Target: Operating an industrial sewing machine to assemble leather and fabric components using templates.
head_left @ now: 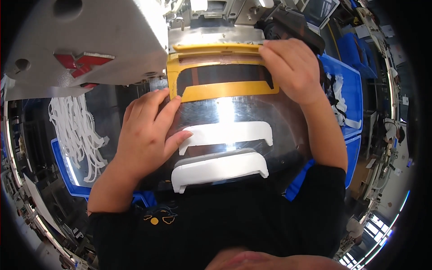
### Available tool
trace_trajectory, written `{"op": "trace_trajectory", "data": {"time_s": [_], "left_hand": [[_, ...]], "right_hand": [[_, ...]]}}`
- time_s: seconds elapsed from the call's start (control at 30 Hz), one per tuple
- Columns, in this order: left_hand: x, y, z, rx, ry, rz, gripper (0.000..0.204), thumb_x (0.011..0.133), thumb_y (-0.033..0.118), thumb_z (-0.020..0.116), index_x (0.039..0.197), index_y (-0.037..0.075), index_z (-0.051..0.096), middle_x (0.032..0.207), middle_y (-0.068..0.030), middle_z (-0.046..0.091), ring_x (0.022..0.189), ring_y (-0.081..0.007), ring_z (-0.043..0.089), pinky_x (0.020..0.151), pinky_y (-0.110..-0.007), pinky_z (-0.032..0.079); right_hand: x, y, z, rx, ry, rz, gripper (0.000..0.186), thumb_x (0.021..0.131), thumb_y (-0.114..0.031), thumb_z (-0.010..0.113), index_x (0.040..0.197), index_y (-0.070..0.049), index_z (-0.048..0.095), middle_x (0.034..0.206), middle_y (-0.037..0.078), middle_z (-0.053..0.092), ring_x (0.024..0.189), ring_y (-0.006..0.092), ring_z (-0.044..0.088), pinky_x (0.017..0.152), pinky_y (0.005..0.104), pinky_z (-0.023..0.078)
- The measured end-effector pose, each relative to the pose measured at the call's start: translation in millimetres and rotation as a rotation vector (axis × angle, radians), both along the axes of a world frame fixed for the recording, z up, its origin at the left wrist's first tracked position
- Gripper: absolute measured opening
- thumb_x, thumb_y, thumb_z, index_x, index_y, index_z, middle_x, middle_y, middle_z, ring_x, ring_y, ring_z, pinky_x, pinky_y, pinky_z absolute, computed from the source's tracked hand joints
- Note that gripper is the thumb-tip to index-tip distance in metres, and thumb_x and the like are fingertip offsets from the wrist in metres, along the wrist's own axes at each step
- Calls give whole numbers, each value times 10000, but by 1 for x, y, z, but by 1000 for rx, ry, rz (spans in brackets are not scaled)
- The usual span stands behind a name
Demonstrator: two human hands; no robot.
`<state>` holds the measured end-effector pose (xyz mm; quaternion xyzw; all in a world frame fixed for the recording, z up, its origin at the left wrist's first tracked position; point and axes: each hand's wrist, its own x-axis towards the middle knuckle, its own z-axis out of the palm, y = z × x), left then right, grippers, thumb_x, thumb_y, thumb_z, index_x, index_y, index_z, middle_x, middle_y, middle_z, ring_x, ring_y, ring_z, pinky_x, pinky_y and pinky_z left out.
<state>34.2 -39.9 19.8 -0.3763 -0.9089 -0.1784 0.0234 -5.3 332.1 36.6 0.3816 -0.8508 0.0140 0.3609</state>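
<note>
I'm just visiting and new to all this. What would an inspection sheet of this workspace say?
Surface: shiny metal table, reflecting bright light.
Job's things: yellow frame with a narrow yellow bar along its far side; white curved pieces in two spots nearer the person.
Clutter: white strips hanging at left; white and black material in a blue bin at right.
Hands: left hand at the frame's near left corner; right hand at the bar's right end.
Cables: nothing seen near the hands.
Surroundings: pale machine body, upper left.

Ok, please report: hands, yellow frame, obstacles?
Left hand at left edge, right hand at far right corner of yellow frame. White pieces clear of it.
</note>
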Motion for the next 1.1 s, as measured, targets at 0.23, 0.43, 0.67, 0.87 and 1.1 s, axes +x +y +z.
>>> {"op": "trace_trajectory", "data": {"time_s": [0.23,0.43,0.67,0.87,1.1], "left_hand": [[-1,1,-2,-10,-12,26,661,922,430,840,1421,20,698,1487,-192,594,1353,-406,578,1170,-537,441],[-1,2,1,-15,-47,4,668,898,371,866,1428,5,689,1506,-232,602,1376,-434,580,1180,-534,440],[-1,3,-1,5,-23,5,643,928,420,838,1402,9,702,1479,-212,596,1345,-419,584,1167,-541,450],[-1,3,-1,8,-18,24,638,922,414,847,1398,12,707,1472,-206,602,1346,-420,586,1165,-540,453],[-1,2,-1,28,-37,36,619,933,423,844,1378,11,721,1459,-195,618,1348,-411,589,1166,-540,452]], "right_hand": [[40,-13,21,-366,-705,-69,114,864,-93,826,920,-80,728,913,91,656,886,306,685,816,400,575],[44,-18,3,-117,-972,9,243,958,-210,765,826,-66,618,806,123,604,810,377,650,1050,534,535],[32,-24,4,-162,-971,-66,254,917,-200,783,839,-71,578,814,124,566,792,365,611,861,444,528],[10,-16,-1,-387,-893,-18,242,853,-109,807,918,-65,578,896,95,589,801,276,587,749,356,500],[17,-8,-1,-782,-1319,-405,251,912,13,785,1023,-81,581,1051,-28,652,904,62,589,767,245,489]]}}
